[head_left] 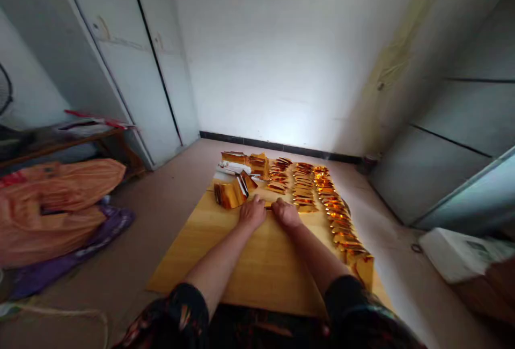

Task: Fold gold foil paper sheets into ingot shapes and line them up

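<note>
Near the middle of the wooden tabletop [257, 263], my left hand [253, 211] and my right hand [285, 213] are both closed on a narrow strip of gold foil paper [269, 205]. Only the part between the hands shows; my fingers cover its ends. A curved stack of gold foil sheets [229, 194] rests just beyond my left hand. To the right of my hands run rows of folded gold foil pieces, a short row [278, 176], a middle row [303, 185] and a long row [338, 215] down the right edge.
More gold foil stacks [257, 164] and white wrapping [233, 167] lie at the table's far left corner. Orange fabric [60, 209] and a purple bag [76, 249] are on the left. Grey cabinets [454, 129] and a white box [454, 255] stand on the right.
</note>
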Tool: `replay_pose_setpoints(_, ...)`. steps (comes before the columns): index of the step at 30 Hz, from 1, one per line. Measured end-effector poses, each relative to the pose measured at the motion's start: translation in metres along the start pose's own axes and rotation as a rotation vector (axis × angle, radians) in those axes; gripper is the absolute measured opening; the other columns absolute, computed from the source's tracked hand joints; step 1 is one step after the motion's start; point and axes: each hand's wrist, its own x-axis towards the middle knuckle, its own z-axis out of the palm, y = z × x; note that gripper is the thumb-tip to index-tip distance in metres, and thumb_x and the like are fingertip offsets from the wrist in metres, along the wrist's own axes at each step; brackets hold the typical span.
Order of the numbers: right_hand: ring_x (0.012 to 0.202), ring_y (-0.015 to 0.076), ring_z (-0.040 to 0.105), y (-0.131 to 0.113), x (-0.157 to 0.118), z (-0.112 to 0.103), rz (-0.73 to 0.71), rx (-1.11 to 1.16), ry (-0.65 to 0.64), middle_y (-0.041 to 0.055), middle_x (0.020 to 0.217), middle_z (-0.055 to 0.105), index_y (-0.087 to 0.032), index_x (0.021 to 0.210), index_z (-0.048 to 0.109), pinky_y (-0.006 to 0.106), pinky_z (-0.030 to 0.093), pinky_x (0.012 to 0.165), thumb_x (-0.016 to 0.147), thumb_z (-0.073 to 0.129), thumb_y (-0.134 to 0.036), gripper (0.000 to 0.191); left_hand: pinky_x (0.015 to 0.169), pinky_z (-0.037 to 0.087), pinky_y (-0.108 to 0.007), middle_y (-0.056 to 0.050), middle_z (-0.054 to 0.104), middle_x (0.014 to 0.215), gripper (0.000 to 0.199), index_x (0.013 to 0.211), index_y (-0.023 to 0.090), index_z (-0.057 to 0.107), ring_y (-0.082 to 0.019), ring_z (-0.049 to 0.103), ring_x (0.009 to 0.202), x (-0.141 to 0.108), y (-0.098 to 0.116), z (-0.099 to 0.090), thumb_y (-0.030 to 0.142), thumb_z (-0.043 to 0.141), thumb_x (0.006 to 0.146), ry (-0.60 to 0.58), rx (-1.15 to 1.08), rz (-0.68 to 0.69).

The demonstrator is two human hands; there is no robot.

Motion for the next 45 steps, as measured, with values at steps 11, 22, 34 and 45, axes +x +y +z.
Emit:
replay_pose_setpoints(11,0.078,0.0125,0.061,-0.009,0.0,-0.006,0.155,0.116,0.028,0.0076,0.096,0.063,-0.016,0.099,0.06,0.021,0.038,0.062,0.096,0.032,-0.02,0.029,0.074,0.046,-0.028,-0.007,0.068,0.099,0.028,0.099,0.022,0.067,-0.02,0.062,0.09,0.003,0.01,-0.002,0.023,0.043,0.087,0.074,-0.309,-0.236)
replay_pose_setpoints(22,0.078,0.0109,0.062,-0.015,-0.005,-0.008,0.187,0.219,0.066,0.0026,0.096,0.066,-0.022,0.094,0.062,0.02,0.032,0.057,0.097,0.035,-0.031,0.028,0.075,0.05,-0.023,-0.003,0.072,0.09,0.027,0.099,0.018,0.07,-0.014,0.065,0.082,0.007,0.001,0.005,0.01,0.057,0.076,0.027,-0.659,-0.235)
replay_pose_setpoints(34,0.069,0.0108,0.059,-0.01,-0.007,0.0,0.149,0.152,0.134,0.0043,0.089,0.066,-0.02,0.091,0.063,0.021,0.032,0.055,0.096,0.037,-0.029,0.028,0.061,0.048,-0.018,-0.005,0.071,0.098,0.044,0.109,0.016,0.067,-0.011,0.063,0.065,0.008,-0.005,-0.004,0.001,0.053,0.07,-0.091,-0.755,-0.224)
replay_pose_setpoints(45,0.067,0.0112,0.059,-0.013,-0.01,-0.001,0.151,0.102,0.207,0.0041,0.084,0.066,-0.021,0.088,0.063,0.022,0.029,0.056,0.095,0.036,-0.03,0.03,0.047,0.041,-0.018,0.004,0.06,0.06,0.063,0.13,0.014,0.049,-0.009,0.052,0.046,0.0,-0.002,-0.016,0.009,0.06,0.068,-0.108,-0.872,-0.265)
